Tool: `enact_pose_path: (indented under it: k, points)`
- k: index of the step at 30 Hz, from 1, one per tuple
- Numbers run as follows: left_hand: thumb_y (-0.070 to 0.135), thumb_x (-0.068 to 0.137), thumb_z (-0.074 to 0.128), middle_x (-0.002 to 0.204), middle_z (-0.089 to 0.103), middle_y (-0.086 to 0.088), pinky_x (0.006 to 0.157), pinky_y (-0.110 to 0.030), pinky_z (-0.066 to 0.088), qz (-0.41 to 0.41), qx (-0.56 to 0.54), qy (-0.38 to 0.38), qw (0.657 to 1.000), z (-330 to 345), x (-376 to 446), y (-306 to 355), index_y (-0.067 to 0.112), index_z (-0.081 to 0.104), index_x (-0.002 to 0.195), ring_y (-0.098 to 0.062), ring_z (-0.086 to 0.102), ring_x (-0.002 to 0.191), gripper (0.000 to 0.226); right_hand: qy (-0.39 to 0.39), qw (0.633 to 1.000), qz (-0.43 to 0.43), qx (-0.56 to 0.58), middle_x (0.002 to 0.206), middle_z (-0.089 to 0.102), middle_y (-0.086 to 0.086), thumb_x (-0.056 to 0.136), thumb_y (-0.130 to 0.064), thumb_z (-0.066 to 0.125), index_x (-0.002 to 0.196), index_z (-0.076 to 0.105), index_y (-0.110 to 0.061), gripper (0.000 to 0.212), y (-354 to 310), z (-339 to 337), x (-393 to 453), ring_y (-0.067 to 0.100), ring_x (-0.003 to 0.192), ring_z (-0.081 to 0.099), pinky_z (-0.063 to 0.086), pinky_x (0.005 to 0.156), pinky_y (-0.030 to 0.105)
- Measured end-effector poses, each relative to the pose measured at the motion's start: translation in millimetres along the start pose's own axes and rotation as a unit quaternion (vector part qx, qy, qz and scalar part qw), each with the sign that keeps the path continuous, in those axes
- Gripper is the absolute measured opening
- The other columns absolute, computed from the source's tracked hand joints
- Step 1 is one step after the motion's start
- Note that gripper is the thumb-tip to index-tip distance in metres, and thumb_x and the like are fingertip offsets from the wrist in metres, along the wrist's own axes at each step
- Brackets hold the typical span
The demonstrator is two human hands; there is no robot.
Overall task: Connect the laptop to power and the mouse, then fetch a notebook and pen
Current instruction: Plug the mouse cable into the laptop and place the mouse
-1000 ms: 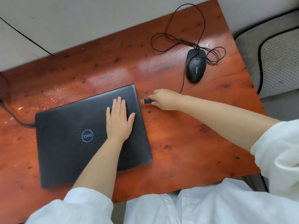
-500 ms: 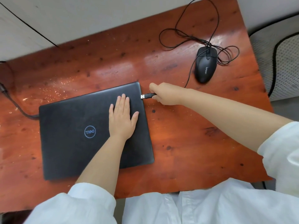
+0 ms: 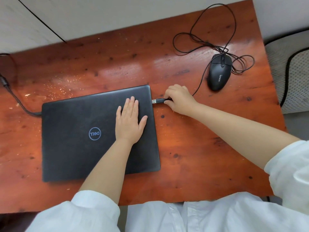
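A closed black laptop (image 3: pixel 80 131) lies on the red-brown wooden table (image 3: pixel 200 156). My left hand (image 3: pixel 129 121) rests flat on the lid near its right edge, fingers apart. My right hand (image 3: pixel 178 99) pinches the mouse's USB plug (image 3: pixel 157 101), whose metal tip points at the laptop's right side and sits a small gap from it. The black wired mouse (image 3: pixel 219 72) lies at the back right, its thin cable (image 3: pixel 200 42) looped behind it. A black power cable (image 3: pixel 18 101) runs from the left table edge into the laptop's left side.
A grey mesh chair cushion (image 3: pixel 294 76) stands beyond the table's right edge. A pale wall runs along the table's far side. My white sleeves and shirt cover the near table edge.
My right hand has carried the USB plug leftward, closer to the laptop's right side. My left hand has stayed flat on the lid. The camera view has shifted slightly.
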State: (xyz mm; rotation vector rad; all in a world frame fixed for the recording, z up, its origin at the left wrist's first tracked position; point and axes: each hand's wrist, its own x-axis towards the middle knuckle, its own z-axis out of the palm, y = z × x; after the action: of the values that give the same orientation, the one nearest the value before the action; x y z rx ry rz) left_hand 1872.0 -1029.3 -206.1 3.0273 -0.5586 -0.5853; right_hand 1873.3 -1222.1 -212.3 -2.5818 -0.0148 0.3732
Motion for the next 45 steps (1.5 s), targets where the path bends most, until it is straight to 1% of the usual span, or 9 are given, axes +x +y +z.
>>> enact_pose_path:
  k: [11, 17, 24, 28, 30, 35, 37, 40, 45]
  points:
    - [0.042, 0.095, 0.023, 0.161, 0.01, -0.007, 0.122, -0.039, 0.003, 0.001, -0.004, 0.008, 1.0, 2.4, -0.2, -1.9, 0.006, 0.014, 0.15, -0.02, 0.005, 0.15, 0.066, 0.024, 0.999, -0.024, -0.014, 0.111, 0.062, 0.015, 0.09, -0.013, 0.057, 0.107, 0.062, 0.001, 0.023, 0.7, 8.4, -6.0, 0.031, 0.113, 0.047, 0.034, 0.095, 0.039]
    - [0.035, 0.101, 0.034, 0.161, 0.007, -0.006, 0.122, -0.038, 0.001, 0.004, -0.014, 0.008, 1.0, 2.5, 0.6, -2.6, 0.007, 0.012, 0.151, -0.019, 0.002, 0.15, 0.062, 0.011, 0.999, -0.047, -0.009, 0.113, 0.06, 0.018, 0.091, -0.012, 0.056, 0.108, 0.061, 0.003, 0.023, 2.7, -0.4, 5.6, 0.03, 0.113, 0.046, 0.035, 0.095, 0.038]
    - [0.035, 0.1, 0.034, 0.161, 0.007, -0.005, 0.122, -0.037, 0.001, 0.004, -0.022, 0.013, 1.0, 3.9, -0.2, -3.9, 0.008, 0.013, 0.151, -0.018, 0.003, 0.15, 0.061, 0.089, 0.993, -0.071, 0.031, 0.092, 0.063, 0.03, 0.082, 0.0, 0.064, 0.088, 0.064, 0.012, 0.013, 0.4, 17.2, -2.9, 0.042, 0.094, 0.054, 0.043, 0.079, 0.044]
    - [0.036, 0.101, 0.034, 0.161, 0.007, -0.004, 0.122, -0.037, 0.001, 0.004, -0.024, 0.014, 1.0, 4.4, 0.0, -3.9, 0.009, 0.013, 0.151, -0.018, 0.003, 0.15, 0.061, 0.101, 0.99, -0.09, 0.031, 0.084, 0.063, 0.031, 0.078, 0.004, 0.065, 0.08, 0.064, 0.013, 0.009, 1.0, 21.1, -3.6, 0.044, 0.085, 0.056, 0.046, 0.073, 0.045]
    - [0.036, 0.101, 0.034, 0.162, 0.006, -0.004, 0.122, -0.037, 0.0, 0.003, -0.023, 0.013, 1.0, 4.4, -0.2, -3.9, 0.009, 0.013, 0.151, -0.018, 0.002, 0.15, 0.061, 0.091, 0.989, -0.113, 0.02, 0.082, 0.063, 0.031, 0.076, 0.004, 0.066, 0.079, 0.064, 0.013, 0.01, 4.5, 19.2, 1.5, 0.044, 0.083, 0.057, 0.047, 0.073, 0.047]
    - [0.036, 0.101, 0.033, 0.162, 0.006, -0.004, 0.122, -0.037, 0.0, 0.002, -0.02, 0.014, 1.0, 4.3, 0.2, -4.0, 0.009, 0.012, 0.151, -0.017, 0.002, 0.15, 0.061, 0.044, 0.987, -0.152, -0.035, 0.09, 0.064, 0.028, 0.082, -0.003, 0.065, 0.088, 0.067, 0.009, 0.014, 9.7, 4.5, 15.9, 0.043, 0.1, 0.054, 0.042, 0.087, 0.049]
    - [0.036, 0.1, 0.033, 0.162, 0.006, -0.004, 0.122, -0.037, 0.0, 0.003, -0.018, 0.013, 1.0, 4.8, 0.3, -4.0, 0.009, 0.012, 0.151, -0.017, 0.001, 0.15, 0.061, 0.067, 0.986, -0.149, -0.036, 0.085, 0.064, 0.028, 0.078, -0.001, 0.067, 0.083, 0.067, 0.009, 0.011, 7.5, 6.8, 11.0, 0.044, 0.096, 0.056, 0.045, 0.083, 0.049]
    - [0.036, 0.1, 0.034, 0.161, 0.007, -0.004, 0.122, -0.037, 0.0, 0.003, -0.023, 0.013, 1.0, 5.2, 0.0, -3.9, 0.009, 0.013, 0.151, -0.018, 0.003, 0.15, 0.061, 0.092, 0.983, -0.157, -0.005, 0.069, 0.064, 0.027, 0.067, 0.003, 0.07, 0.069, 0.065, 0.009, 0.008, 7.4, 21.3, 0.7, 0.045, 0.076, 0.06, 0.051, 0.068, 0.049]
    - [0.035, 0.1, 0.035, 0.161, 0.008, -0.005, 0.122, -0.038, 0.001, 0.004, -0.023, 0.014, 1.0, 5.5, 0.9, -3.8, 0.008, 0.014, 0.151, -0.018, 0.003, 0.15, 0.061, 0.116, 0.98, -0.16, -0.022, 0.071, 0.066, 0.028, 0.066, 0.005, 0.073, 0.07, 0.068, 0.01, 0.008, 9.9, 13.1, 8.4, 0.048, 0.081, 0.062, 0.053, 0.073, 0.051]
